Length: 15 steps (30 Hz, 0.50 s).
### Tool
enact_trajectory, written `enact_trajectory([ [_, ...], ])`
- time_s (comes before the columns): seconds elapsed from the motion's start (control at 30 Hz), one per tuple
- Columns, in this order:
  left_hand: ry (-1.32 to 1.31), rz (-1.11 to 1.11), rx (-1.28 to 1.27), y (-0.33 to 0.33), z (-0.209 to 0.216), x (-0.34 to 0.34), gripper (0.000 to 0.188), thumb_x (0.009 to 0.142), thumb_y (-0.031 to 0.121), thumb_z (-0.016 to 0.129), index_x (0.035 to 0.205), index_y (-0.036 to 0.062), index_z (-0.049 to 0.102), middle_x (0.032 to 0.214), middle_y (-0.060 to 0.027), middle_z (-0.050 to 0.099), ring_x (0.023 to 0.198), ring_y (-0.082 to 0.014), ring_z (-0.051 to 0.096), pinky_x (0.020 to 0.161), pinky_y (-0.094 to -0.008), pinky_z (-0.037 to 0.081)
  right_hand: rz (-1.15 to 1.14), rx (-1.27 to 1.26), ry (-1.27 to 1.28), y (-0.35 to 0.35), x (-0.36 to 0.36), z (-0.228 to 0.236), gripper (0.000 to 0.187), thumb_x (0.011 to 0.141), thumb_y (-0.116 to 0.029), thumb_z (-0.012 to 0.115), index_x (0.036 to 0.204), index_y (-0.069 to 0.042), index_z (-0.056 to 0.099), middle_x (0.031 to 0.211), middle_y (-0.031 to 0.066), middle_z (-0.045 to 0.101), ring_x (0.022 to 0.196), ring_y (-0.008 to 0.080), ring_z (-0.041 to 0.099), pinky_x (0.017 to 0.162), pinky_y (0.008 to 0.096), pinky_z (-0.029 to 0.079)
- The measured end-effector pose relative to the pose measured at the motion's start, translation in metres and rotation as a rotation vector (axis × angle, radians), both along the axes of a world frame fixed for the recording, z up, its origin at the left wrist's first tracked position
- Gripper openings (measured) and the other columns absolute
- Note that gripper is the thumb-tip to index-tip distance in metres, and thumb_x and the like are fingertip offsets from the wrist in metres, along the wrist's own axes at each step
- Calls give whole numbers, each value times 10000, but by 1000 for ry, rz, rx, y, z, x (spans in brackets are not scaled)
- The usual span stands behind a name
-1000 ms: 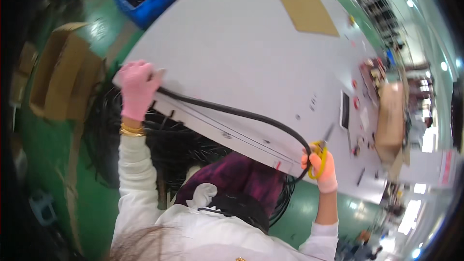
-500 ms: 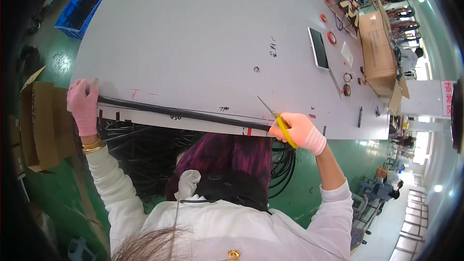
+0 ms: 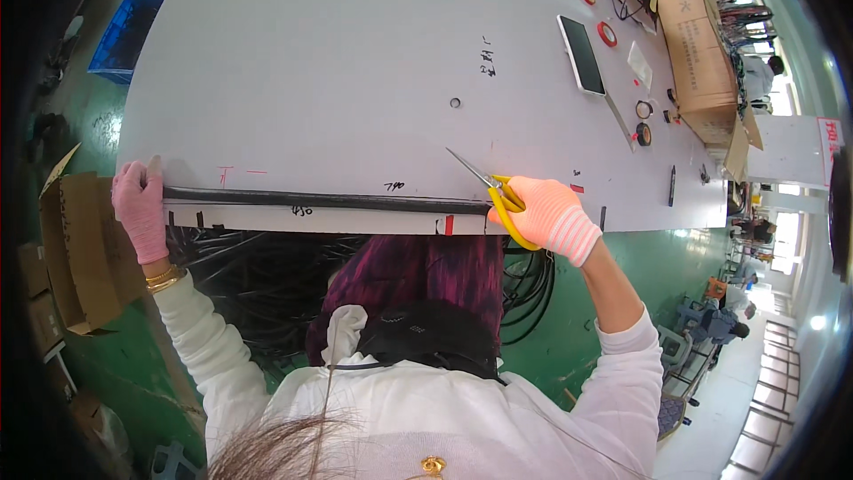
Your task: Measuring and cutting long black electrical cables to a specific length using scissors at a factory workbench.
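Observation:
A long black tube point(image 3: 324, 203) lies straight along the near edge of the table, over a line drawn there. My left hand point(image 3: 140, 213), in a pink glove, is closed round the tube's left end and hides that end. At the other end is my right hand point(image 3: 546, 213), in an orange-pink glove, with its fingers closed. It holds yellow-handled scissors point(image 3: 505, 213), blades pointing up and left over the tabletop. The tube's right end runs to the fingers of this hand, where it is hidden.
The grey table point(image 3: 311, 80) bears pen marks and a small ring point(image 3: 455, 103). Toward the right lie a phone point(image 3: 582, 55), tape rolls point(image 3: 643, 134), a pen point(image 3: 672, 185) and a cardboard box point(image 3: 697, 62). Black tubing coils point(image 3: 530, 302) hang below the edge; an open carton point(image 3: 89, 249) stands left.
The tube's right end, slanting toward the table edge before, has come up, and the tube now lies nearly parallel to the edge. My right hand moved up with the scissors. The whole view shifted slightly.

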<state>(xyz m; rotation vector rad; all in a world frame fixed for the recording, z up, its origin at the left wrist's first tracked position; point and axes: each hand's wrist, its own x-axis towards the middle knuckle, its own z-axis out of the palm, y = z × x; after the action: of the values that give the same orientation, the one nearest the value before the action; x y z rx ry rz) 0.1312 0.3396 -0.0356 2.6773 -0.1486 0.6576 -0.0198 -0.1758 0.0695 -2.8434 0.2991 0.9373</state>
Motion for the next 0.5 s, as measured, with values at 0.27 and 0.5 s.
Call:
enact_trajectory([
  [0.27, 47, 11, -20, -2, 4, -1, 395, 916, 149, 702, 733, -4, 388, 726, -111, 401, 722, -274, 387, 724, -397, 394, 20, -98, 140, 6, 13, 8, 473, 915, -540, 617, 1014, -86, 701, 915, 162, 746, 894, 367, 719, 781, 454, 570],
  [0.5, 80, -11, 22, 15, -6, 2, 360, 930, 178, 686, 754, -6, 431, 764, -125, 465, 761, -294, 457, 746, -419, 412, 38, -125, 230, 5, 26, 20, 568, 897, -637, 616, 1045, -100, 724, 899, 132, 752, 897, 338, 730, 790, 429, 576],
])
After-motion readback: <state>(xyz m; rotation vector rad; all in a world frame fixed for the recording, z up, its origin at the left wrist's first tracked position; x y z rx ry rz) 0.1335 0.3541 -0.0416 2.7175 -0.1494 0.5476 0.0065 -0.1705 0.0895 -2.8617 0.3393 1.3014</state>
